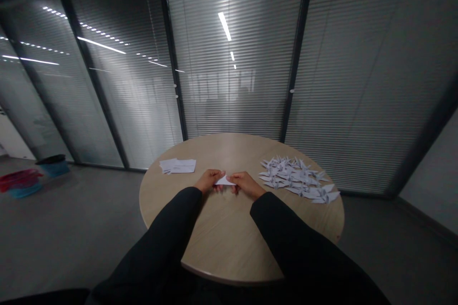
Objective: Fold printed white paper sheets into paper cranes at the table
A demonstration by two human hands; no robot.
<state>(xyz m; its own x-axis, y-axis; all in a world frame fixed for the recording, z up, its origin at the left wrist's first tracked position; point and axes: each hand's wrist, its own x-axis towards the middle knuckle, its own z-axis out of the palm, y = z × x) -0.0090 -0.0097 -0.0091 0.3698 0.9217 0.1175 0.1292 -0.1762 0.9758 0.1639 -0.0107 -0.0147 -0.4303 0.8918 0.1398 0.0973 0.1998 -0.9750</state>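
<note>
Indoors, round table (229,150), paper cranes (293,176), glass partitions (358,81)

1 camera, worn on the person's head, looks forward and down from just behind the near edge of a round wooden table (229,243). It sits fairly close above the left hand (209,180) and right hand (246,185), and its wide view reaches across the tabletop to the floor (71,233) and a glass wall with blinds (358,81).
</note>
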